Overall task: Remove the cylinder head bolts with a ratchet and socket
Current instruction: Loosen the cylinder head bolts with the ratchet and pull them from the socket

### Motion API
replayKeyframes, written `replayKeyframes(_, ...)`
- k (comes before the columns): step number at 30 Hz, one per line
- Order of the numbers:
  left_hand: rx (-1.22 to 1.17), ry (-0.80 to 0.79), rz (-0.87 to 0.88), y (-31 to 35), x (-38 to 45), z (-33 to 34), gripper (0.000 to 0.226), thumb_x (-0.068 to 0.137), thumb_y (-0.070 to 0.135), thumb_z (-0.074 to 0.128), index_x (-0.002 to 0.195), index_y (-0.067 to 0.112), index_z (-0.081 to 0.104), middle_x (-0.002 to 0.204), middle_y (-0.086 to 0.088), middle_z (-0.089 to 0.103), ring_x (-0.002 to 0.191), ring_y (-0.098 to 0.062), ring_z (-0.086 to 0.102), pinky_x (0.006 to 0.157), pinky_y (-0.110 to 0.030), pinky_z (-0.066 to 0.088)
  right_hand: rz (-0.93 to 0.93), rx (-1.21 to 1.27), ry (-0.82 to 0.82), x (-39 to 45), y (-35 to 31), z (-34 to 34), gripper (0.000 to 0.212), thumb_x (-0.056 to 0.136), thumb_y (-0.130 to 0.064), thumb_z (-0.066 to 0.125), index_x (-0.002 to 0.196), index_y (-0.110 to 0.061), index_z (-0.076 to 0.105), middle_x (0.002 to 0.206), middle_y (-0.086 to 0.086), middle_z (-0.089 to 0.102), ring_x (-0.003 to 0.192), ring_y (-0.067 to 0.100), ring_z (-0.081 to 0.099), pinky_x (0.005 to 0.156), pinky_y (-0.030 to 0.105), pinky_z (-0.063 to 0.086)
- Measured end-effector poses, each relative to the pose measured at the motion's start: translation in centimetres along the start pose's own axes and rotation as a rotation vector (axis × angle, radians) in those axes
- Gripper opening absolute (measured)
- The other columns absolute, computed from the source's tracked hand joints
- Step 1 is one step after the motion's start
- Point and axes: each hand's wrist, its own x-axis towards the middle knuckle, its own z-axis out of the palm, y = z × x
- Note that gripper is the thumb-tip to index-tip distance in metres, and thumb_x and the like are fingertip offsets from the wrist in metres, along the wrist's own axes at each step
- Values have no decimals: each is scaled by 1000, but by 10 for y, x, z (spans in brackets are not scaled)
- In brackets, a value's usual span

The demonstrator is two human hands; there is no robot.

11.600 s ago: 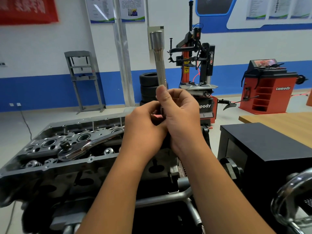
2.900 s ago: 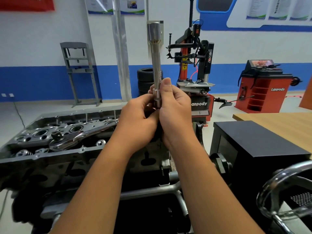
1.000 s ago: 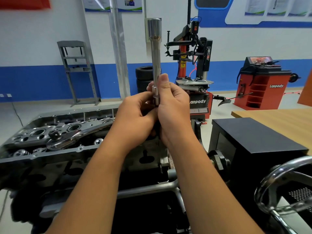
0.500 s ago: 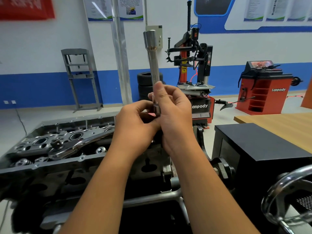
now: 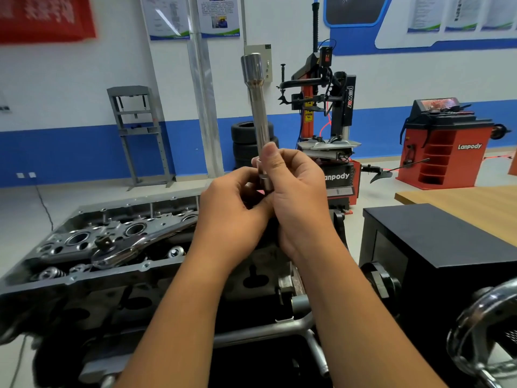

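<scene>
A long chrome extension bar with a socket [image 5: 257,107] on its top end stands nearly upright in front of me, leaning slightly left. My right hand [image 5: 296,197] grips its lower part, thumb up along the shaft. My left hand [image 5: 232,208] curls around the bar's bottom end, which is hidden between my fingers. The ratchet [image 5: 134,245] lies loose on top of the cylinder head [image 5: 84,242] at lower left, its square drive pointing up.
The engine sits on a stand with a chrome handwheel [image 5: 481,331] at lower right. A black box [image 5: 436,242] and a wooden table [image 5: 470,203] stand to the right. A tyre changer [image 5: 324,113], stacked tyres [image 5: 243,141] and a red balancer [image 5: 444,144] are behind.
The bar's top has tilted a little to the left and my view has shifted slightly; both hands keep their hold on the bar's lower end. The ratchet has not moved.
</scene>
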Motion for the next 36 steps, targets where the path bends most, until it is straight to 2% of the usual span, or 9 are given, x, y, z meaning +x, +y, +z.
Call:
replayKeyframes(2,-74,-90,6,2,-1,-1,23,101,16,68,107,37,71,92,10,78,77,-7,75,65,-31,62,-14,-27,11,0,1,1,34,95,-43,69,98,-9,68,99,20,73,88,23,71,84,45,63)
replayKeyframes(4,-115,-111,-5,3,-1,-3,25,103,13,64,108,36,71,90,8,78,66,-7,71,58,-26,57,-16,-40,21,0,0,3,42,99,-44,62,98,-2,67,95,25,69,85,27,69,84,52,61)
replayKeyframes(7,-15,4,10,1,0,0,25,95,14,74,97,39,71,87,16,77,75,-2,73,67,-27,60,-7,-17,12,0,-1,5,49,102,-44,58,92,4,65,83,18,63,78,30,61,83,63,57)
replayKeyframes(13,-83,-21,-11,3,0,-1,21,96,14,73,103,34,74,88,8,79,77,-12,76,68,-34,64,-35,-46,-17,0,-1,1,31,93,-38,74,94,-8,67,78,1,69,72,13,68,69,30,58)
replayKeyframes(17,-182,-129,-27,4,-1,-5,21,106,17,60,111,33,72,83,3,76,55,-12,64,51,-25,54,-2,-19,5,0,-3,4,44,100,-43,61,90,-1,67,77,10,63,74,25,62,69,42,54)
replayKeyframes(22,20,49,12,0,1,2,22,94,15,74,104,34,80,86,11,80,79,-6,76,74,-40,65,-16,-36,-3,-1,-1,2,30,86,-38,80,98,-15,64,95,11,68,81,16,67,76,37,60)
replayKeyframes(28,-90,-135,-30,2,-1,-5,29,102,7,63,104,34,74,83,1,78,59,-10,68,55,-25,54,-22,-86,15,0,-2,5,33,101,-45,60,87,-17,71,89,1,74,90,15,70,84,38,60)
replayKeyframes(33,21,8,-40,2,0,0,26,91,11,78,106,32,75,87,8,78,77,-7,76,68,-31,65,-13,-31,34,-1,-3,6,30,90,-39,75,97,-13,64,95,12,69,84,22,67,84,53,60)
replayKeyframes(36,-10,-30,-10,3,-1,1,27,97,14,72,107,38,73,91,10,79,81,-8,76,67,-32,65,-25,-44,43,-1,-2,6,31,100,-39,64,93,-9,69,91,6,72,85,19,70,85,45,61)
